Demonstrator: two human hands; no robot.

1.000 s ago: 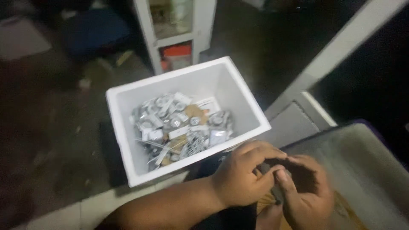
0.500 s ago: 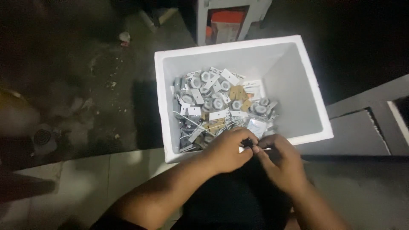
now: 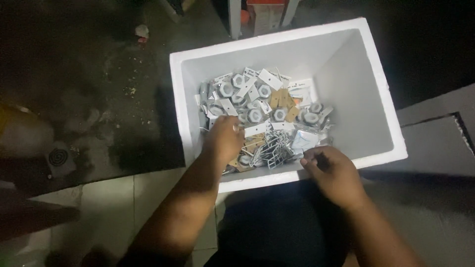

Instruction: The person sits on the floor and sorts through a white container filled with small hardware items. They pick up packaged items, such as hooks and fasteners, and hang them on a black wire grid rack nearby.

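A white foam box (image 3: 376, 99) sits on the floor in front of me, holding several small packets with metal nuts (image 3: 257, 101), brown card tags and bent wire pieces (image 3: 272, 148). My left hand (image 3: 225, 138) reaches down inside the box, fingers curled over the packets at its near left side; whether it grips one is hidden. My right hand (image 3: 331, 170) hovers over the box's near rim, fingers bent and close together, with no object clearly visible in it.
A dark, dirty floor (image 3: 99, 89) lies left of the box, with a small round drain cover (image 3: 58, 157). Pale tiles (image 3: 114, 207) run along the near side. A red and white container (image 3: 262, 10) stands behind the box. A grey panel (image 3: 440, 143) is at right.
My view has swung onto the box. My hands, joined together earlier over something small, have separated; the left has gone down into the box and the right stays at the rim.
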